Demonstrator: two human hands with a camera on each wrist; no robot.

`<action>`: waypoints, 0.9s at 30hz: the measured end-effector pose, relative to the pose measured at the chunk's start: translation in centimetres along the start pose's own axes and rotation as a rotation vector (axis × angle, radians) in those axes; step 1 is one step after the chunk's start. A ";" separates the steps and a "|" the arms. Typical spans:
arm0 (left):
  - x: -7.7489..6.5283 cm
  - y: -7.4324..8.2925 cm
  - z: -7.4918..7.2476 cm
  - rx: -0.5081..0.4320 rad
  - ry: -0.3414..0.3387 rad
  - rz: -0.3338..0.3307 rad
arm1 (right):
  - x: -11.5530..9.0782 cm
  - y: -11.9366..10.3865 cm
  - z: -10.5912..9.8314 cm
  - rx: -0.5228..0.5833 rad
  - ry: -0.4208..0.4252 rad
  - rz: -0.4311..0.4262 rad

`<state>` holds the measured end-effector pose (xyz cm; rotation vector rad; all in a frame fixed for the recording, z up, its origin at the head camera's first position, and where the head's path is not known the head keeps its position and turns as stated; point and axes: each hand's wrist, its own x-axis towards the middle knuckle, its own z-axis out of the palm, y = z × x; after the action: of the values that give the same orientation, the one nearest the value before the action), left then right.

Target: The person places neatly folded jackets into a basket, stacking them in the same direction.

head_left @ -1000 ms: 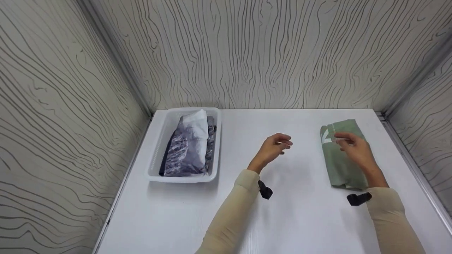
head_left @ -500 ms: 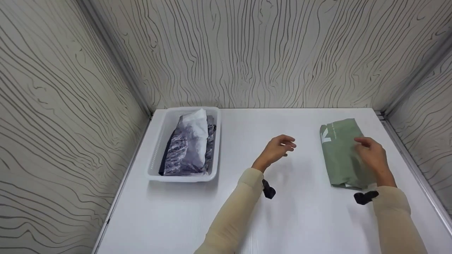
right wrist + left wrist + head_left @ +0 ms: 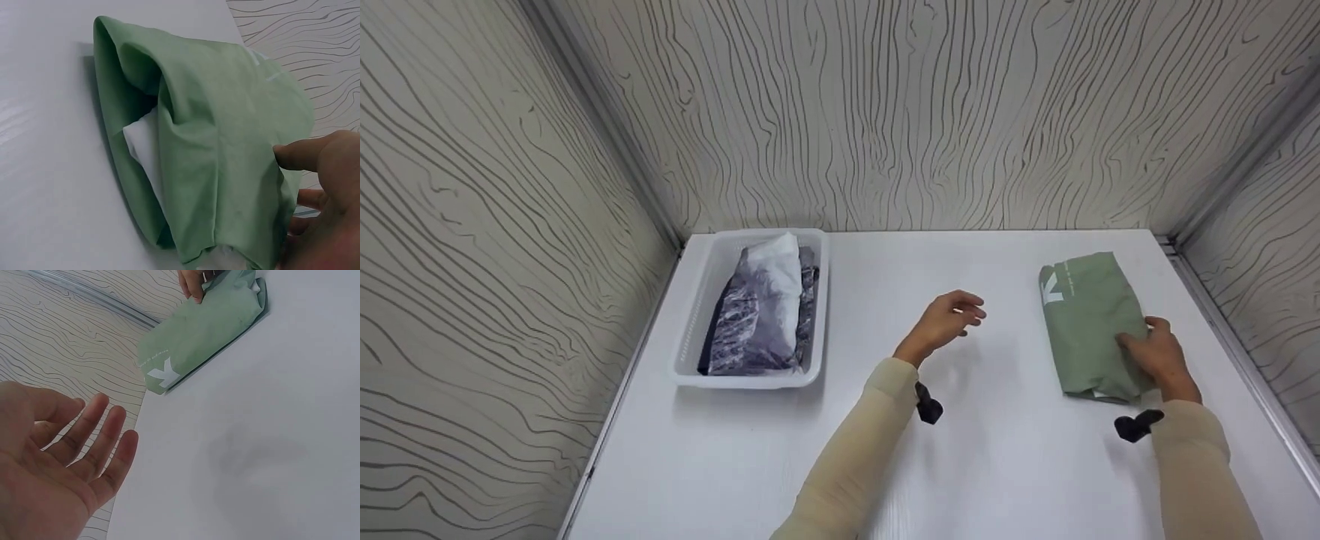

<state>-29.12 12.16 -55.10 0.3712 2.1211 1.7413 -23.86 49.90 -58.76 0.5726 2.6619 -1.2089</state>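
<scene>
A folded green bag (image 3: pixel 1089 330) with white print lies on the right of the white table. My right hand (image 3: pixel 1161 352) is at its right edge, thumb on top and fingers at the side, pinching it. The right wrist view shows the thumb (image 3: pixel 298 154) dimpling the green bag (image 3: pixel 197 146), whose layered end has something white inside; some fingertips are hidden. Left of the bag, my left hand (image 3: pixel 949 319) hovers above the table with loosely bent fingers and nothing in them. Its palm and spread fingers (image 3: pixel 93 436) show in the left wrist view.
A white plastic basket (image 3: pixel 687 375) stands at the table's left, with a dark and white package in clear plastic (image 3: pixel 761 307) and other dark items in it. Wood-grain panels (image 3: pixel 840 112) rise behind and on both sides of the white table (image 3: pixel 697 465).
My right hand has moved from above the bag toward its right edge, then down onto it. The left hand has shifted slightly right. Basket and bag stay in place.
</scene>
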 end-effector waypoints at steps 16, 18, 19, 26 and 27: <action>-0.1 -1.2 0.0 0.026 0.015 -0.041 | 0.2 -1.5 2.3 -0.008 -0.149 -0.004; -0.2 -1.4 -0.1 0.029 0.020 -0.050 | 0.3 -1.8 2.9 -0.002 -0.163 -0.013; -0.2 -1.6 -0.2 0.030 0.025 -0.057 | 0.3 -2.0 3.2 0.004 -0.169 -0.019; -0.2 -3.6 -0.2 0.064 0.064 -0.119 | 0.3 -3.9 5.6 0.043 -0.212 -0.051; -0.3 -4.0 -0.2 0.075 0.066 -0.127 | 0.2 -4.1 5.9 0.048 -0.217 -0.055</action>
<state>-28.87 11.03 -58.89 0.1967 2.2090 1.6277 -25.82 43.05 -59.86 0.3540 2.4881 -1.2732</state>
